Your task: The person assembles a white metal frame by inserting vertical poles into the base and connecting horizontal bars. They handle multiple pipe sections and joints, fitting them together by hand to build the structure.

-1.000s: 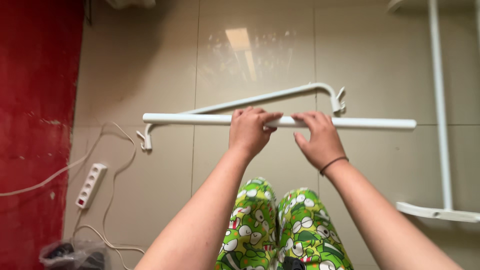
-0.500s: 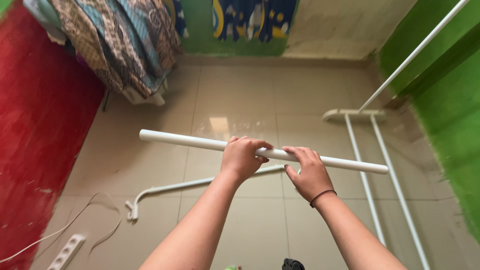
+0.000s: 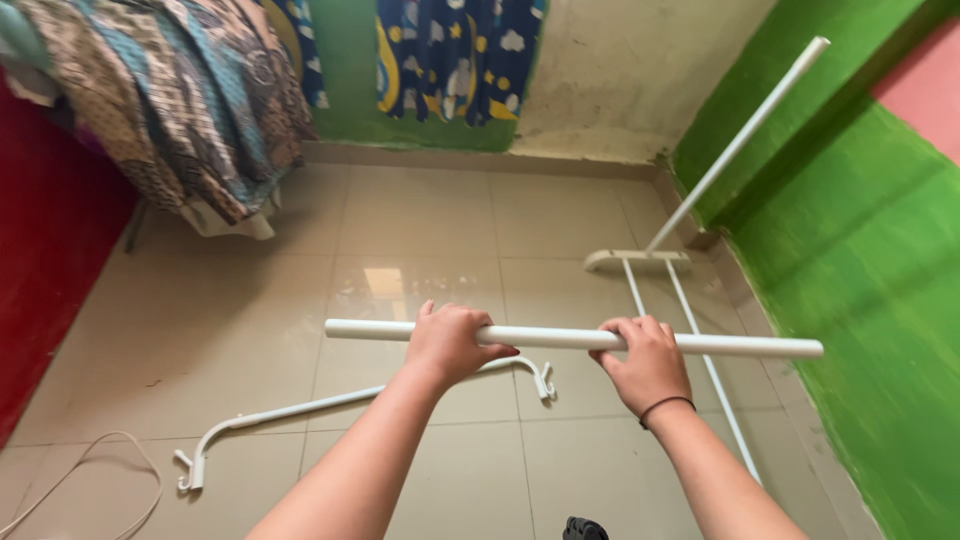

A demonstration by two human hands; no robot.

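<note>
A long white tube (image 3: 560, 338) hangs level above the tiled floor, gripped by both of my hands. My left hand (image 3: 450, 342) wraps around it left of its middle. My right hand (image 3: 645, 358), with a dark band on the wrist, holds it further right. Below the tube a curved white bar (image 3: 330, 405) with hooks at both ends lies on the floor.
A white rack frame (image 3: 668, 290) lies on the floor by the green wall (image 3: 860, 300), with one pole (image 3: 745, 135) leaning up against it. A bed with patterned cloth (image 3: 170, 110) is at the far left. A white cable (image 3: 90, 480) curls at the lower left.
The view has lifted from the floor toward the room's far wall. My hands have raised the tube and carried it to the right, away from the curved bar.
</note>
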